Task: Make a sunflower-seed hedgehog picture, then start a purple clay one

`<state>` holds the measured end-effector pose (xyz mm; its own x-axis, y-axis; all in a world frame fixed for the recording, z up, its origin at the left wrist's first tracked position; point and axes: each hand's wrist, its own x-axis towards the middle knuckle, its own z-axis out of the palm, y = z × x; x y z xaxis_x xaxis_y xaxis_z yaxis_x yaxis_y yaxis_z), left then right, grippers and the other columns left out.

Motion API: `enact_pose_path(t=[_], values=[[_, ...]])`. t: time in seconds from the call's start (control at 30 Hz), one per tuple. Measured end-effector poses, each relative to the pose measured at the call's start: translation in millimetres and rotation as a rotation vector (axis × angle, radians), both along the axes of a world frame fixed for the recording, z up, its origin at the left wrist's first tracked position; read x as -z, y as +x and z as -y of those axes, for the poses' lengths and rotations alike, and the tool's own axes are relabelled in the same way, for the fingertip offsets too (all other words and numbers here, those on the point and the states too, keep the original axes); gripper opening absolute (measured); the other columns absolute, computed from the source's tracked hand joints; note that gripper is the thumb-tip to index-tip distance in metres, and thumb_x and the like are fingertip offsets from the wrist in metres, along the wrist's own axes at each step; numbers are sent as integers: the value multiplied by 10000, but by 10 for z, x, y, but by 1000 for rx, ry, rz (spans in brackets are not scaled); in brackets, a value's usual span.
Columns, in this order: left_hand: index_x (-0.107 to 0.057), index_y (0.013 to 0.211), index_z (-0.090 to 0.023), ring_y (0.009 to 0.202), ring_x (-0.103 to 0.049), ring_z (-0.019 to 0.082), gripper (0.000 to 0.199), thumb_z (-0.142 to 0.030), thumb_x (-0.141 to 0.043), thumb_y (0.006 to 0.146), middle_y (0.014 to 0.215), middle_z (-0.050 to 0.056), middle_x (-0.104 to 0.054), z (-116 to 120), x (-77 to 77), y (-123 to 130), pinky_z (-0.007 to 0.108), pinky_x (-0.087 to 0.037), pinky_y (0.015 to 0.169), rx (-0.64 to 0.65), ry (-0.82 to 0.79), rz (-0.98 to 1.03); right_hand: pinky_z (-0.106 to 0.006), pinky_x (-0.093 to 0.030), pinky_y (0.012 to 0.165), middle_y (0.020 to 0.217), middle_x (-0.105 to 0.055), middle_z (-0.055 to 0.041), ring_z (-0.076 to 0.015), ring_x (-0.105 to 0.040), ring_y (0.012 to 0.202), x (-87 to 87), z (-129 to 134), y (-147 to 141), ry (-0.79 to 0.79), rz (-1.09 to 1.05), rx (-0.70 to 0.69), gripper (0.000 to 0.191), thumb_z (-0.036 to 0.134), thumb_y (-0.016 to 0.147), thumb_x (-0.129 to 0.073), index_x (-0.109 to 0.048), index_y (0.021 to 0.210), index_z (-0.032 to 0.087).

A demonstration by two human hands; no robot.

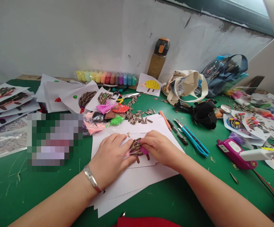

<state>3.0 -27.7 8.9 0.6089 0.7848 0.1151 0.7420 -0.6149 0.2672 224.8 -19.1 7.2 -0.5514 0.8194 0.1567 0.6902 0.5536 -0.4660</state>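
White paper sheets (127, 181) lie stacked on the green table, with a small hedgehog shape (135, 147) of pink clay and striped sunflower seeds on top. My left hand (112, 157) rests palm down on the paper at the shape's left side, fingers spread, thumb near a brown leg. At the shape's right edge, over the magenta clay (143, 151), the fingers of my right hand (159, 147) are pinched together; whatever they hold is too small or hidden to name. Loose seeds (137, 118) lie just behind the paper.
Clay packets (116, 119) sit behind my left hand. Right of the paper are a blue cutter (193, 138), a pen (177, 131) and a magenta glue gun (234, 151). A bottle (157, 60) and cloth bag (186, 83) stand at the back. Seed-covered cards (9, 97) are stacked left.
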Motion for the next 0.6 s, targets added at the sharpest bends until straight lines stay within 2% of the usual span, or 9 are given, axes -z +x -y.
enact_pose_path(t=[0.17,0.37,0.6], values=[[-592,1216,-226,1146,-526,300,376,-422,-612,896,1262,112,-599,1,7,2,478,-432,979,-1,9,16,-286,-443,754,797,-618,-48,-183,-556,837,-19,1,2,-33,-21,0,208,69,901,-543,-702,828,182],[-589,1226,-223,1167,-524,312,392,-418,-624,887,1275,118,-596,0,13,-2,488,-433,988,-3,4,13,-290,-436,729,796,-622,-38,-171,-566,789,-71,-3,88,-82,-28,114,130,150,909,-585,-703,861,179],[-592,1241,-192,1171,-513,331,417,-417,-617,891,1278,134,-586,-5,10,-5,519,-434,988,1,-13,-4,-290,-417,712,757,-614,-42,-179,-560,784,-13,-4,65,-46,49,85,187,149,924,-554,-713,828,164]])
